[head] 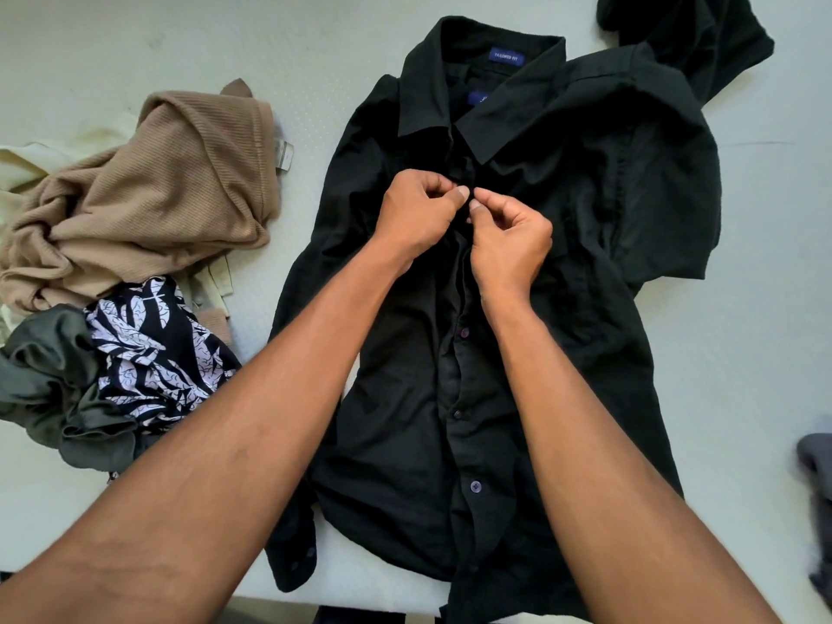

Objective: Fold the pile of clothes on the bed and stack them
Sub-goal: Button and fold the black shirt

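Observation:
A black button-up shirt (562, 209) lies front side up on the pale bed (135, 51), collar far from me, with a blue label inside the collar. My left hand (418, 213) and my right hand (508, 240) meet at the upper chest of the shirt. Both pinch the black fabric of the front placket just below the collar, thumbs and fingertips nearly touching each other. Several purple buttons run down the placket below my hands. The right sleeve is bunched toward the top right corner.
To the left sits a heap of unfolded clothes: a tan ribbed top (148, 195), a black-and-white leaf-print garment (153, 353), an olive green piece (49, 389) and a cream one (27, 159). A grey garment (817, 466) shows at the right edge.

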The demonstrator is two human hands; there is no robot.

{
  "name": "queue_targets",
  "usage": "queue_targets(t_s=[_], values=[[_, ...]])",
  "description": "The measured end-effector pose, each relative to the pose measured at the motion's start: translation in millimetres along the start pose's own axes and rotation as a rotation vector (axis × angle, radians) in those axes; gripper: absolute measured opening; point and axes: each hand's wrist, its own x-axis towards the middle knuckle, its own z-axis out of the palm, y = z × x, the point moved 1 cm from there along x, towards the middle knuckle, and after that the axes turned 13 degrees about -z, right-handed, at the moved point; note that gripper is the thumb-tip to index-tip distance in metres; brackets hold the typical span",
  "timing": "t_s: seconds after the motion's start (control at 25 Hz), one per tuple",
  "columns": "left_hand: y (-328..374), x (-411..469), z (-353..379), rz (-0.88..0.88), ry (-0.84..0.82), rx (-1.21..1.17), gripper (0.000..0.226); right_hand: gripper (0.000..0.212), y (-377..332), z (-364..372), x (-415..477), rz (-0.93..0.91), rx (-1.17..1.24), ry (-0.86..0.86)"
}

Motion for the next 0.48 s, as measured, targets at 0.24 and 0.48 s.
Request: queue_targets(t_s=[0.24,0.48], values=[[0,2,-3,-0.056,-0.092,-0.156,0.016,0.021,0,-9,3,0.072,0.131,-0.123],[0,3,0,-0.028,-0.037,-0.189,0.007,0.019,0,-1,8,0.048,-0.024,-0.109]])
